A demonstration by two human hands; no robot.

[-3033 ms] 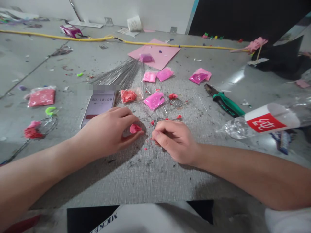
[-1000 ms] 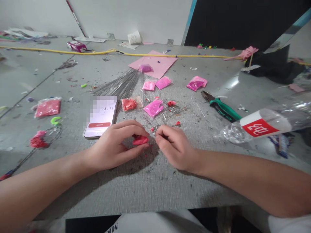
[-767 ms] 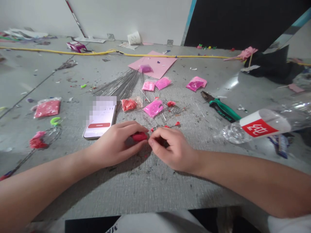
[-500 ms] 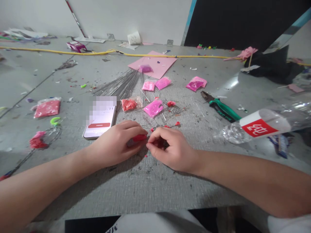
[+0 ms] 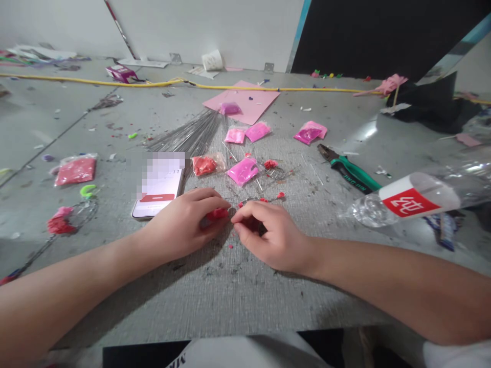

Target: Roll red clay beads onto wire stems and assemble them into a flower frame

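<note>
My left hand (image 5: 194, 217) is closed around a lump of red modelling clay (image 5: 218, 213), which shows between thumb and fingers. Just to its right, my right hand (image 5: 264, 232) has its thumb and forefinger pinched together. Whatever lies in that pinch is hidden or too small to make out. The fingertips of both hands almost meet, with a narrow gap between them. A red crumb (image 5: 230, 247) lies on the table below. Behind my right hand are twisted wire and small red clay bits (image 5: 281, 195). A phone (image 5: 159, 189) lies by my left wrist.
Clay packets, including a bright pink one (image 5: 243, 170) and an orange-red one (image 5: 205, 164), lie ahead. Beyond them are thin metal wires (image 5: 187, 135) and pink paper (image 5: 255, 99). Green-handled pliers (image 5: 355, 174) and a plastic bottle (image 5: 410, 197) lie right. A wire-and-clay piece (image 5: 61, 221) lies left.
My fingertips have drawn slightly apart. The red clay in my left hand has turned a little and shows a rougher surface. Everything else on the table stays where it was.
</note>
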